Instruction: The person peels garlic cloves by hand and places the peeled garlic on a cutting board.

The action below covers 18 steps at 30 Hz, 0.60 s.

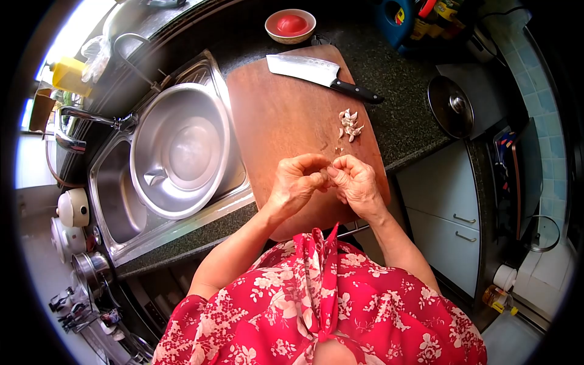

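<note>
A red garment [316, 292] with pale printed flowers, knotted at the chest, fills the near edge, its lower part cut off. Beyond it, the left hand [298, 181] and right hand [359, 185] meet over the near half of a brown cutting board [286, 121]. Their fingers are curled inward, tips close together; they hide whatever may lie between them, so I cannot tell how tightly they close or on what.

Just past the right hand, on the board's right side, lies a loose heap of small, whitish, pointed pieces [349, 125], seemingly garlic cloves; a few crumbs sit nearer the fingers. Farther up the board rests a broad-bladed knife [304, 70], its steel dimpled along the spine, its black riveted handle overhanging the right edge.

To the left, a round, dull metal basin [222, 152] covers much of a steel sink [112, 188]. The desk [395, 125] is dark, speckled stone, with a glass lid [446, 106] at the right. Behind the board stands a patterned bowl [286, 41] holding a glossy red, rounded object, hard to identify. Pale blue tiles [550, 146] line the right wall; dark, curved lens edges swallow the room's corners.
</note>
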Available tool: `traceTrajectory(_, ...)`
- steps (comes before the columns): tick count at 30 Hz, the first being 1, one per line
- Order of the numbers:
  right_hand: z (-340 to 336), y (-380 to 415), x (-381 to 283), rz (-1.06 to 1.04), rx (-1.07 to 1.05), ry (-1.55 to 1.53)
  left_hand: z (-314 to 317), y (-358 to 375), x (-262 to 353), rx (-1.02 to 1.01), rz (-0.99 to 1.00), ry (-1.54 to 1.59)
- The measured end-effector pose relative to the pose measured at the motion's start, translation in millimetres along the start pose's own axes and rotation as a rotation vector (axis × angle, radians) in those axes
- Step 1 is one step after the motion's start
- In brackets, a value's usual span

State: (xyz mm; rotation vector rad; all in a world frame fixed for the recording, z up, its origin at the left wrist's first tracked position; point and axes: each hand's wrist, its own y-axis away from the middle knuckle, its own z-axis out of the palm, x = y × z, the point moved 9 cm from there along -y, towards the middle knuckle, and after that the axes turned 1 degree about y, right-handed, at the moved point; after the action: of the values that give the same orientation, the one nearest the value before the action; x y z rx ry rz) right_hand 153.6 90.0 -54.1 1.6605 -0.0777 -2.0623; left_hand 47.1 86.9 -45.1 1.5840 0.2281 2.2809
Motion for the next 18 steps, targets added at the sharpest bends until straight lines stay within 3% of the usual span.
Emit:
traceTrajectory(3,-2,-1,-8,-0.074,-0.003,0.083,2,0,7,-0.012,0.052,0.009)
traceTrajectory(5,2,2,0,0.087,-0.072,-0.334,-2,0,1,-0.005,-0.078,0.162)
traceTrajectory(9,-8,1,1,0.122,-0.019,-0.499,-10,1,1,0.060,-0.138,0.206)
traceTrajectory(12,-27,0,7,0.127,-0.043,-0.561,-37,2,26,0.192,0.008,-0.243)
traceTrajectory(14,-41,0,5,0.115,-0.030,-0.546,-48,4,49,0.265,0.268,-0.719)
traceTrajectory(18,-46,-3,1,0.095,-0.015,-0.541,-47,6,42,0.203,0.349,-0.789)
